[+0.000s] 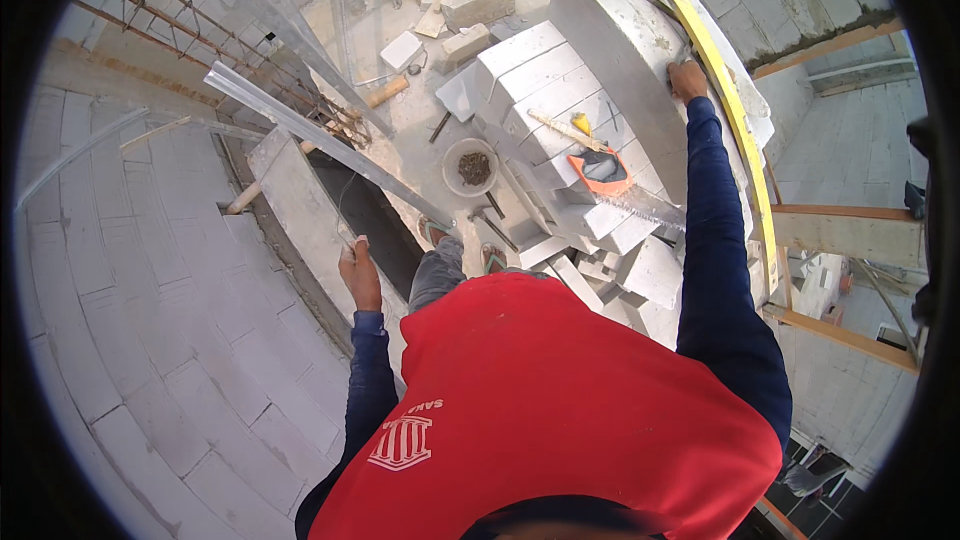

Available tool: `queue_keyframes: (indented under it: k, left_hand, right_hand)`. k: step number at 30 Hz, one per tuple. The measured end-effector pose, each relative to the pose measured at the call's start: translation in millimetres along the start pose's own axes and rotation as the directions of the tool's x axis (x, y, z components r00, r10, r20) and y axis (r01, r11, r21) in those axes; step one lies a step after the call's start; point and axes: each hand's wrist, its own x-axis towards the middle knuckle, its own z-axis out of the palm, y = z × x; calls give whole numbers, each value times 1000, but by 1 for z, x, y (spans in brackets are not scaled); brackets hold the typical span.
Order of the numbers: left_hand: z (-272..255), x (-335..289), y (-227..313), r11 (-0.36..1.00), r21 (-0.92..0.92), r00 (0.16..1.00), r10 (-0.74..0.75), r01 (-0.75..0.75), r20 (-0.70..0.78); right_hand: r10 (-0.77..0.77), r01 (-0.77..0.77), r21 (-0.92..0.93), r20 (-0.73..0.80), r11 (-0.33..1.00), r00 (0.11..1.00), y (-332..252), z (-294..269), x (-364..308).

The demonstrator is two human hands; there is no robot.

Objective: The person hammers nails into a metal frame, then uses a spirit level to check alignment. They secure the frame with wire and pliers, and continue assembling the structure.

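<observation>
My right hand [687, 81] reaches forward to a large grey-white block wall section [625, 50], its fingers curled close to the block's upper edge. What they hold, if anything, is hidden. Just right of it, a long yellow spirit level [728, 105] lies along the block, bent by the lens. My left hand [361, 276] is raised at the left, thumb and fingertips pinched together. A faint thin line, perhaps wire or string, runs up near those fingertips; I cannot make out what is pinched. A handsaw [602, 172] with an orange handle rests on stacked pale blocks [530, 60].
A round bucket [472, 152] with dark contents stands ahead of my feet, a hammer [500, 230] near it. A metal channel [320, 140] slants beside a dark floor opening [375, 225]. Block offcuts [480, 5] litter the far floor; rebar [170, 15] lies far left.
</observation>
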Motion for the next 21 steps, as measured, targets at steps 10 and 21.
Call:
queue_keyframes:
  k: [10, 21]
  left_hand:
    - [-9, 154, 33, 996, -29, 996, 88, -87, 12]
    - [-10, 315, 53, 985, -27, 921, 151, -172, -358]
  right_hand:
    - [28, -63, 397, 92, 916, 995, -29, 3, -33]
    - [-3, 5, 942, -5, 335, 1000, -69, 13, -136]
